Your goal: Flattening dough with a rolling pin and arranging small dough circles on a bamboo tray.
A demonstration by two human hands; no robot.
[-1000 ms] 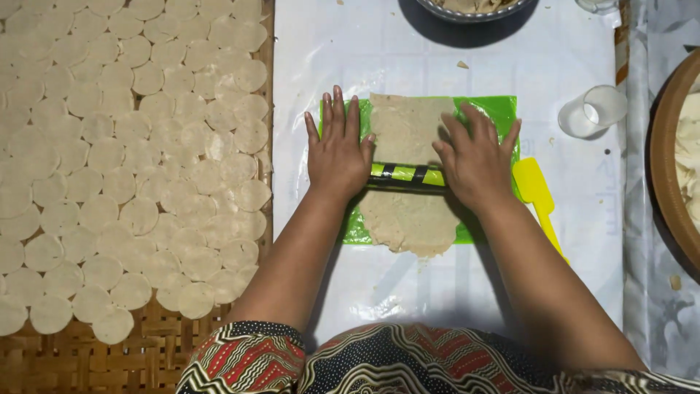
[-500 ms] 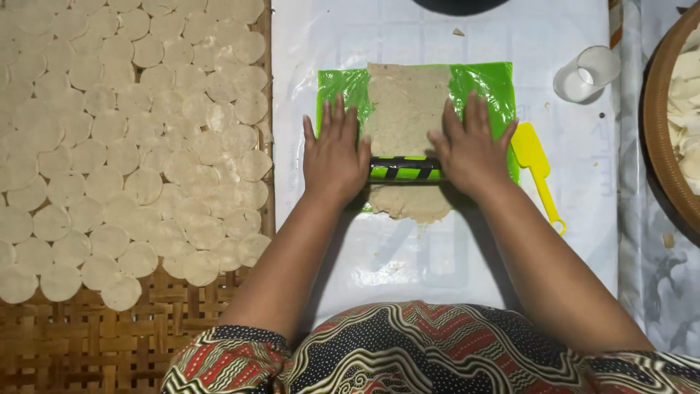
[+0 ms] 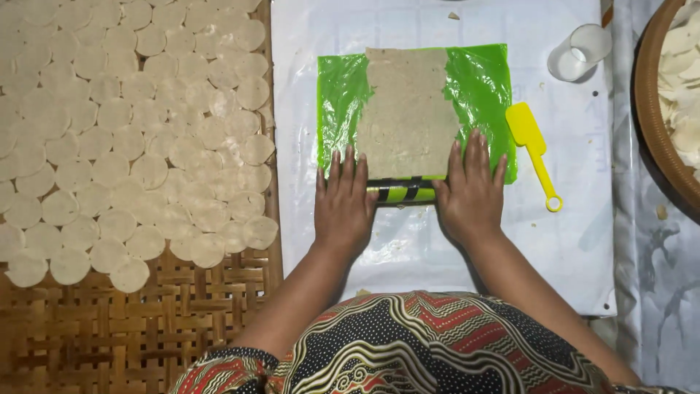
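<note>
Head view, looking straight down. Both hands lie flat, palms down and fingers spread, on a green and black striped rolling pin [image 3: 401, 192], a smooth cylinder lying crosswise. The left hand [image 3: 343, 208] covers its left end and the right hand [image 3: 472, 193] its right end; the hands are apart, pressing on the pin rather than gripping it. The pin sits at the near edge of a glossy, wrinkled green plastic sheet [image 3: 481, 87]. On that sheet lies a thin, matte, beige rectangle of flattened dough [image 3: 405, 109], reaching to the sheet's far edge. The green sheet rests on a white plastic mat [image 3: 576, 248]. Just right of the sheet lies a small yellow plastic scraper [image 3: 532, 142] with a ring handle. A clear plastic cup [image 3: 580, 52] lies near the mat's far right corner. To the left, a woven bamboo tray [image 3: 109, 335] holds many pale, round dough discs [image 3: 109, 131] laid edge to edge.
</note>
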